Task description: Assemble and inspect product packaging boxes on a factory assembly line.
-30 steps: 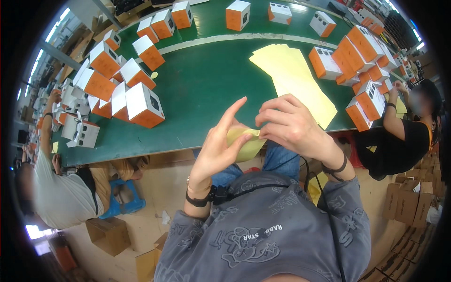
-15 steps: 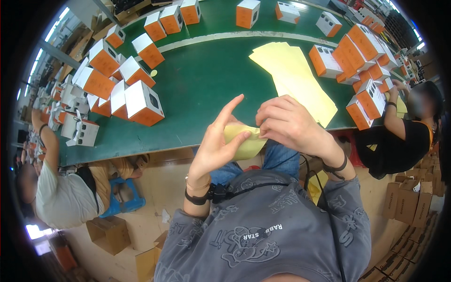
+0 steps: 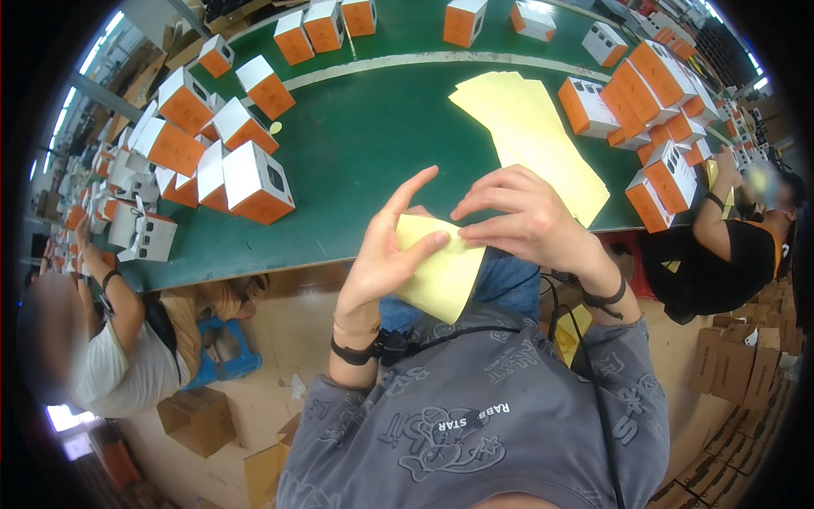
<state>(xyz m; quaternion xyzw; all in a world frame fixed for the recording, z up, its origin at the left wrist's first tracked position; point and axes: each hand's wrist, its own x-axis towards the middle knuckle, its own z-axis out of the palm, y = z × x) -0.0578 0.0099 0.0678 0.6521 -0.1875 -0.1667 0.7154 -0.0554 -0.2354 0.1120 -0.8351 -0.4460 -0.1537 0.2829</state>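
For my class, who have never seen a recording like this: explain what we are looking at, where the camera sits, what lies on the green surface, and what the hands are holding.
There is no machine here: a person works with bare hands. The camera is worn on the person's head and looks down, and its wide lens bends straight edges near the rim. The left hand and right hand together hold a pale yellow sheet just above the lap. Ahead lies a long green table. On it are many orange and white boxes and a stack of yellow sheets. Two other people sit at the table, one at the left and one at the right.
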